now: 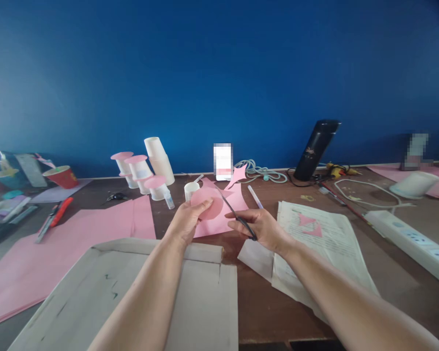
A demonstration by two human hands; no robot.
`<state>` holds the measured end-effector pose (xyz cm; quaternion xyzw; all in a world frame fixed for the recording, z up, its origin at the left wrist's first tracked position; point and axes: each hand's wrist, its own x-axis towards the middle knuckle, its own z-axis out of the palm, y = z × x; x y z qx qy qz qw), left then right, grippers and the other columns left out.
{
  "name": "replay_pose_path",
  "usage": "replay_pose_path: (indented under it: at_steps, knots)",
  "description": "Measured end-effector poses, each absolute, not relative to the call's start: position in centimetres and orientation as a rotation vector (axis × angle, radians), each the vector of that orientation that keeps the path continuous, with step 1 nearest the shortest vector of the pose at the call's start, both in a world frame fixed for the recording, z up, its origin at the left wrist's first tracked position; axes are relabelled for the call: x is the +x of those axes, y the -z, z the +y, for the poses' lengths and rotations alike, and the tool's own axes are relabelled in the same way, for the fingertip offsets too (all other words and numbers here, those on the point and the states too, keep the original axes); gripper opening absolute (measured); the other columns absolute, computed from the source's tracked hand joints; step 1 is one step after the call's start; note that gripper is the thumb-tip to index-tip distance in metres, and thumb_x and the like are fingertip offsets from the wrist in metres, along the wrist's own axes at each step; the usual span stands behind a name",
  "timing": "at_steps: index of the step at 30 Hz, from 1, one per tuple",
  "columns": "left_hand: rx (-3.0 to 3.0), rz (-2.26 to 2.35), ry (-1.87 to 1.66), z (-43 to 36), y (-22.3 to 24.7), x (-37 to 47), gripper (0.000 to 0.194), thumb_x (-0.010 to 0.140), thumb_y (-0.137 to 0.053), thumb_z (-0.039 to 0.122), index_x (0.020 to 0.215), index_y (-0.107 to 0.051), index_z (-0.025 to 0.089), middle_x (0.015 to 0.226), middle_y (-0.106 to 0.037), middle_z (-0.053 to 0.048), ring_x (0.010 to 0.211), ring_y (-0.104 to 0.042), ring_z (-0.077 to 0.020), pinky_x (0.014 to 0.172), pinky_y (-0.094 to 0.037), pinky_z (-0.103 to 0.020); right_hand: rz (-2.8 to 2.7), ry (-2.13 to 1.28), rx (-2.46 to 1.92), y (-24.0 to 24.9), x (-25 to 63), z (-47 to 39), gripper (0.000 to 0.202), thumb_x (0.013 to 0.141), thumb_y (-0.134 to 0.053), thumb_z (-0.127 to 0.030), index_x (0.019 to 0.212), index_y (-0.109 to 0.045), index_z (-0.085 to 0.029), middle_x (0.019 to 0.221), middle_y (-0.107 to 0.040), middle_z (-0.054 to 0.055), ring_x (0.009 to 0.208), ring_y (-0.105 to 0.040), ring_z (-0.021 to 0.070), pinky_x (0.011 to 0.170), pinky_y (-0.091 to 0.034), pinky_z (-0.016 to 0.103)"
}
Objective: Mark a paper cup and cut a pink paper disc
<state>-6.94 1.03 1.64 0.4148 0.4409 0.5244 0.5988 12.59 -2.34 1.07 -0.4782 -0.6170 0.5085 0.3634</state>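
A deep blue wall (219, 73), paler at left, rises behind a brown table (258, 312).

left hand (188, 222): pinching | right hand (262, 226): curled | forearms (146, 287): stretched forward, converging

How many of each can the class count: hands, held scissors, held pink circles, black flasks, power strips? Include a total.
Hands (left hand, right hand): 2
Held scissors: 1
Held pink circle: 1
Black flask: 1
Power strip: 1
Total: 6
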Motion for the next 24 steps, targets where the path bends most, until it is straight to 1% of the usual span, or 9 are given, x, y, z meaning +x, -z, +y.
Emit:
replay_pose_path:
  at_steps: [6, 11, 17, 21, 24]
  knots:
    - [0.934, 1.03, -1.243, 1.2, -1.3, -7.1, 0.047, 0.061, -0.081, 0.039, 0.099, -0.072, 0.013, 0.101, -0.07, -0.012, 0.093, -0.063, -0.0222, 0.081, -0.046, -0.03, -1.582, -1.329, -1.21, -1.1, 12.5, -2.4, 0.052, 0.071, -0.072, -0.051, 0.108, -0.071, -0.015, 0.054, -0.039, -0.005, 0.051, -0.033, 0.0079, 0.049, -0.026, 0.024]
    - [0.915, 1.04, -1.276, 1.4, -1.1, -7.1, 0.047, 0.059, -0.082, 0.038, 0.096, -0.072, 0.011, 0.096, -0.071, -0.012, 0.087, -0.064, -0.0207, 0.077, -0.046, -0.029, -1.567, -1.35, -1.212, -1.2, 12.4, -2.4, 0.052, 0.07, -0.073, -0.049, 0.108, -0.07, -0.014, 0.053, -0.038, -0.006, 0.05, -0.032, 0.0072, 0.048, -0.024, 0.024]
    - [0.901, 1.037, -1.275, 1.3, -1.5, -6.9, 0.046, 0.057, -0.083, 0.038, 0.091, -0.073, 0.008, 0.089, -0.071, -0.013, 0.079, -0.064, -0.02, 0.072, -0.048, -0.029, -1.52, -1.396, -1.196, -1.6, 12.3, -2.6, 0.054, 0.067, -0.075, -0.049, 0.107, -0.07, -0.012, 0.05, -0.037, -0.007, 0.05, -0.031, 0.0072, 0.048, -0.025, 0.024]
    - [0.921, 1.04, -1.255, 1.3, -1.5, -7.0, 0.048, 0.058, -0.082, 0.04, 0.093, -0.072, 0.008, 0.093, -0.071, -0.014, 0.083, -0.064, -0.0217, 0.074, -0.049, -0.031, -1.49, -1.42, -1.166, -1.1, 12.2, -2.4, 0.055, 0.066, -0.077, -0.048, 0.107, -0.07, -0.012, 0.05, -0.037, -0.007, 0.049, -0.031, 0.0069, 0.047, -0.024, 0.024]
    - [0.991, 1.076, -1.226, 1.4, -1.3, -7.2, 0.049, 0.06, -0.081, 0.042, 0.096, -0.072, 0.009, 0.098, -0.07, -0.015, 0.088, -0.064, -0.0241, 0.077, -0.049, -0.033, -1.493, -1.431, -1.111, -0.5, 12.3, -2.2, 0.054, 0.069, -0.075, -0.047, 0.109, -0.069, -0.012, 0.052, -0.043, -0.006, 0.05, -0.034, 0.0073, 0.048, -0.027, 0.024]
